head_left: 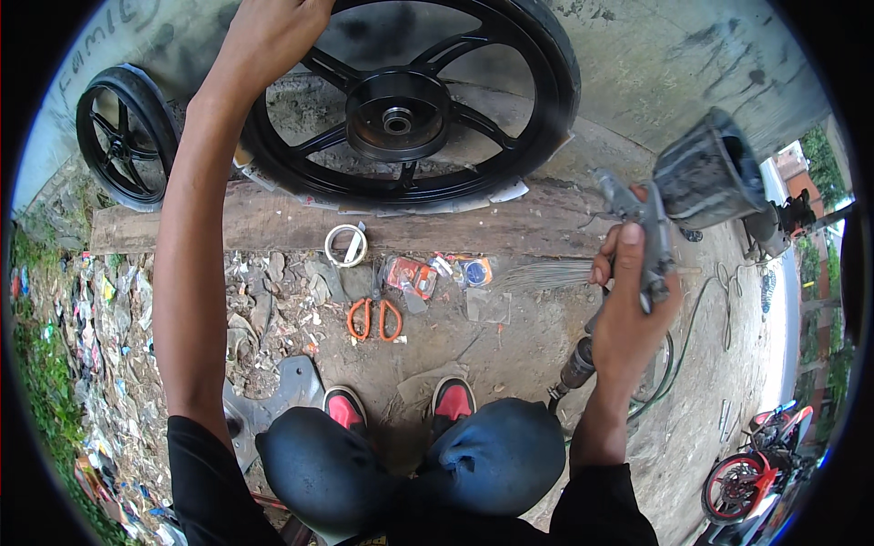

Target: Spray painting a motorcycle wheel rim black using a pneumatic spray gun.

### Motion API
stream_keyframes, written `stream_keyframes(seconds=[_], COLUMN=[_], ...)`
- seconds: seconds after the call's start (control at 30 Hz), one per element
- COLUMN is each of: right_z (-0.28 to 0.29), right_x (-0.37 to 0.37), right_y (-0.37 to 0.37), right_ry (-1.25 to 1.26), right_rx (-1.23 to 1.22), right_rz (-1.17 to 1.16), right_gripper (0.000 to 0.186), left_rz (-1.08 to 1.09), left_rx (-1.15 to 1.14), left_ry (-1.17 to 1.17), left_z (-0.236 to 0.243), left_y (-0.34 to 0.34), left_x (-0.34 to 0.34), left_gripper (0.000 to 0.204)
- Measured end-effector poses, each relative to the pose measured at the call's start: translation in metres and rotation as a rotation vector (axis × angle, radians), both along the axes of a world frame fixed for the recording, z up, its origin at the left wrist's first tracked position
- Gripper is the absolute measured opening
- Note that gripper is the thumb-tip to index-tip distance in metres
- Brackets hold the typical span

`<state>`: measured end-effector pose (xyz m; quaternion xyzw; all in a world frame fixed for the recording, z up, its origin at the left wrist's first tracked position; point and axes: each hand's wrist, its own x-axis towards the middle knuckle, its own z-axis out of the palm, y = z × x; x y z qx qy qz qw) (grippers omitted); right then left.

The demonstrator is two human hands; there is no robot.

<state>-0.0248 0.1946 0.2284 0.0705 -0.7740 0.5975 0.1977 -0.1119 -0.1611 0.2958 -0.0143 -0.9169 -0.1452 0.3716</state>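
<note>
A large black spoked motorcycle wheel [401, 168] stands on a wooden plank, leaning against the wall in front of me. My left hand [289, 18] reaches up to the wheel's upper left; the picture's top edge cuts off its fingers, so its grip cannot be seen. In my right hand [628, 291] is a grey metal paint spray gun [651, 237], fingers wrapped round its handle. The gun's dark, paint-stained cup [706, 173] sits beyond the hand. Its nozzle end is to the right of the wheel, apart from it.
A smaller black wheel [123, 146] leans at the far left. On or near the plank [300, 218] lie a tape roll [346, 246], orange-handled scissors [373, 320] and small packets [410, 276]. A green hose [669, 373] runs at right. Litter covers the left ground; a red motorcycle [746, 482] stands lower right.
</note>
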Motion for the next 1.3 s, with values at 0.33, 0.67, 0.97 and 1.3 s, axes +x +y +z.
stream_keyframes(seconds=[0.33,0.67,0.97,1.3], right_z=[-0.09,-0.126,-0.13,-0.132], right_x=[-0.016,-0.018,-0.009,-0.019], right_y=[0.001,-0.041,-0.06,-0.042], right_ry=[-0.219,-0.265,-0.425,-0.436], right_rx=[0.19,0.311,0.169,0.225], right_rz=[0.019,0.173,0.361,0.251], right_gripper=[0.042,0.042,0.047,0.047], left_rz=[0.012,0.018,-0.042,-0.049], left_rx=[-0.025,-0.001,0.094,0.137], left_ry=[0.022,0.038,0.055,0.049], left_z=[-0.006,-0.006,-0.008,-0.009], left_y=[-0.01,-0.004,-0.007,-0.007], left_x=[-0.001,-0.002,-0.002,-0.003], left_gripper=[0.057,0.061,0.067,0.07])
